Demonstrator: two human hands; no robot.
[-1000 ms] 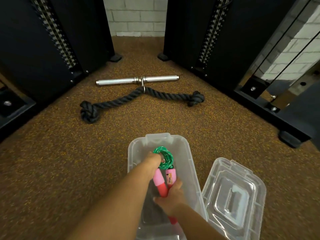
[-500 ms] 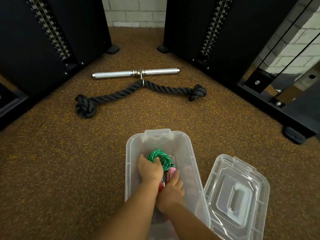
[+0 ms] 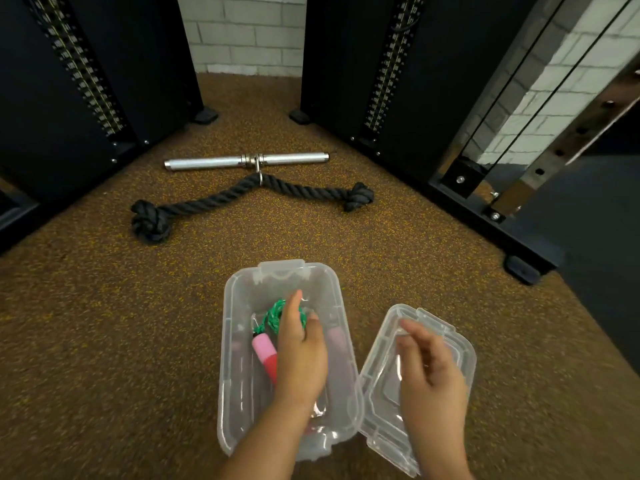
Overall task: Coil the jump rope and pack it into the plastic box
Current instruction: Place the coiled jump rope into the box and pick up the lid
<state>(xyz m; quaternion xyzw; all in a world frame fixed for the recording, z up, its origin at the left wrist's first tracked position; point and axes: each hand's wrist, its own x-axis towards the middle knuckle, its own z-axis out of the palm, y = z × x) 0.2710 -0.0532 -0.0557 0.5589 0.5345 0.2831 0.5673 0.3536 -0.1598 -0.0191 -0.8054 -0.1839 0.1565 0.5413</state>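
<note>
Nearest, the person's right hand (image 3: 429, 372) hovers, fingers loosely spread, over the clear lid (image 3: 381, 424). The left hand (image 3: 301, 351) lies open on the coiled jump rope (image 3: 265, 351) inside the plastic box (image 3: 228, 341). Packing looks done; fitting the lid probably comes next.

One plastic box (image 3: 239, 393), one lid (image 3: 381, 427), one jump rope (image 3: 277, 317), two hands: left (image 3: 301, 358), right (image 3: 433, 386).

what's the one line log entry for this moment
stage: rope packed | jump rope: coiled in plastic box | left hand: over rope | right hand: over lid
</note>
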